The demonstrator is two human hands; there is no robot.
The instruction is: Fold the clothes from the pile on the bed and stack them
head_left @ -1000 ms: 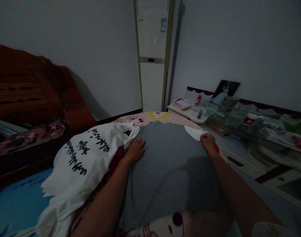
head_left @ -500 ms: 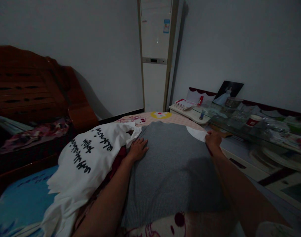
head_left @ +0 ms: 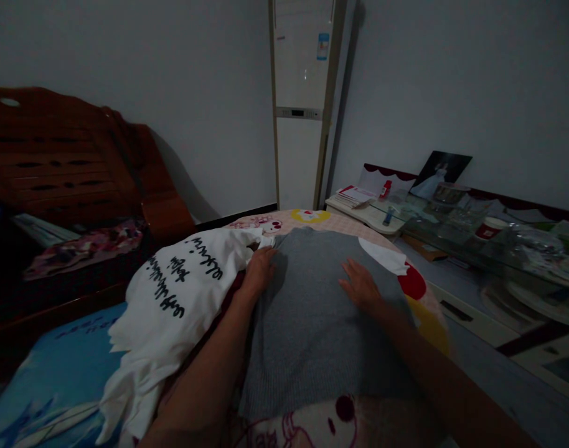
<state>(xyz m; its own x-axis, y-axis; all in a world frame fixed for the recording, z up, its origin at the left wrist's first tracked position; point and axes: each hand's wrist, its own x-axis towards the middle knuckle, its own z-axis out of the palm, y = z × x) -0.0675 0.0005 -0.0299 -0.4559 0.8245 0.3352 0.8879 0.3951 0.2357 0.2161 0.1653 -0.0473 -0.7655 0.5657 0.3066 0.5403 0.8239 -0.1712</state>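
A grey knit sweater (head_left: 312, 311) with a ribbed lower edge lies spread flat in front of me. A white patch (head_left: 382, 256) shows at its far right edge. At its upper left edge, my left hand (head_left: 260, 272) has its fingers drawn together on the grey cloth; the fingertips are partly hidden. Over the sweater's right half is my right hand (head_left: 360, 286), open with fingers apart and holding nothing. Left of the sweater, close to my left forearm, a white shirt (head_left: 172, 280) with black script lies crumpled on dark red cloth.
A pink patterned cover (head_left: 350, 229) lies under the sweater. On the right stands a glass-topped cabinet (head_left: 457, 230) with a paper cup (head_left: 490, 229), a photo (head_left: 441, 175) and clutter. A wooden bench (head_left: 74, 168) is at left, a tall white air conditioner (head_left: 298, 155) behind.
My right hand has let go of the sweater's right edge and moved left over the cloth, fingers spreading. My left hand's fingers have drawn together. The view has shifted slightly.
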